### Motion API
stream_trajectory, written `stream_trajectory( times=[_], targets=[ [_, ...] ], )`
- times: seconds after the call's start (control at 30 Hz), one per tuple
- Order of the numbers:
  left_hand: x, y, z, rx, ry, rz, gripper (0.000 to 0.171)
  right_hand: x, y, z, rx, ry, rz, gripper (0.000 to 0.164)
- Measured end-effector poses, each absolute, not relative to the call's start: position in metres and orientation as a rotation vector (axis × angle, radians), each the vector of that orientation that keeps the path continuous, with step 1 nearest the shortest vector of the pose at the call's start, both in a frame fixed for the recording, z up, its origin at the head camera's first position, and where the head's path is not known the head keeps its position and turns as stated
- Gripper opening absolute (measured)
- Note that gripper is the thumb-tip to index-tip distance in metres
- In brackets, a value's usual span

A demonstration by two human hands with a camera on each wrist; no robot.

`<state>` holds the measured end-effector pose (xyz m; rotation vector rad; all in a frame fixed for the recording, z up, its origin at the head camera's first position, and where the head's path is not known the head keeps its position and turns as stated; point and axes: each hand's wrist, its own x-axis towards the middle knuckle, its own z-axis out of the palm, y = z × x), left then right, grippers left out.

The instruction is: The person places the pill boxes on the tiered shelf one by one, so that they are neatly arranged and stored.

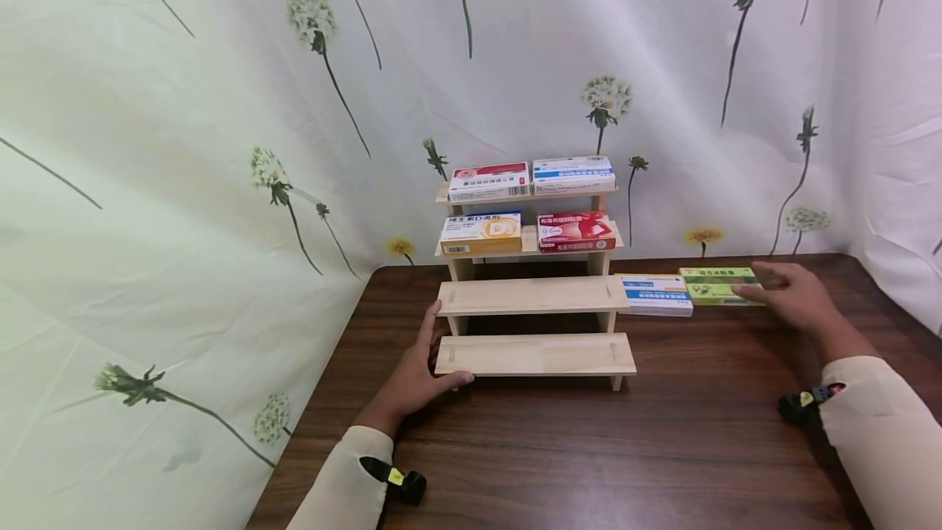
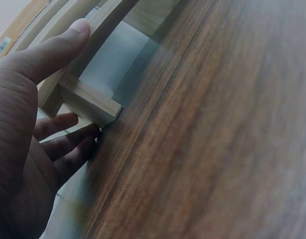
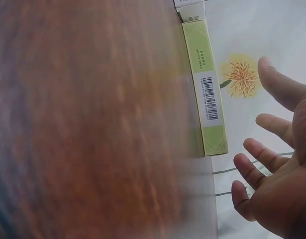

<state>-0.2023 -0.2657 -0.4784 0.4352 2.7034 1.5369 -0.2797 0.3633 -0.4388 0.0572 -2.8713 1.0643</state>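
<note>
A four-step wooden display stand [image 1: 536,354] is on the table. At its lower left end rests my left hand [image 1: 412,379], thumb along the front edge of the lowest step and index finger straight up the side. In the left wrist view, the other fingers [image 2: 68,144] of that hand bend loosely beside the stand's leg. Right of the stand, a green medicine box [image 1: 717,285] lies beside a blue-and-white medicine box [image 1: 655,294]. My right hand [image 1: 795,297] hovers by the green box's right end, fingers spread. In the right wrist view a gap separates them.
On the top step are a red-and-white box [image 1: 489,181] and another blue-and-white box [image 1: 574,175]. The second step bears a yellow vitamin D box [image 1: 481,232] and a red box [image 1: 576,232]. A dandelion-print curtain [image 1: 515,47] hangs behind the dark wooden table [image 1: 559,448].
</note>
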Motion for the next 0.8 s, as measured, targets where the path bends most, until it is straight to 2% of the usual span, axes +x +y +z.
stream_trajectory(
  times=[0.8],
  targets=[
    [-0.202,-0.266,-0.478,0.447,2.716,1.536,0.131,-0.292,0.367,-0.453,0.039,-3.011,1.173,0.109]
  ],
)
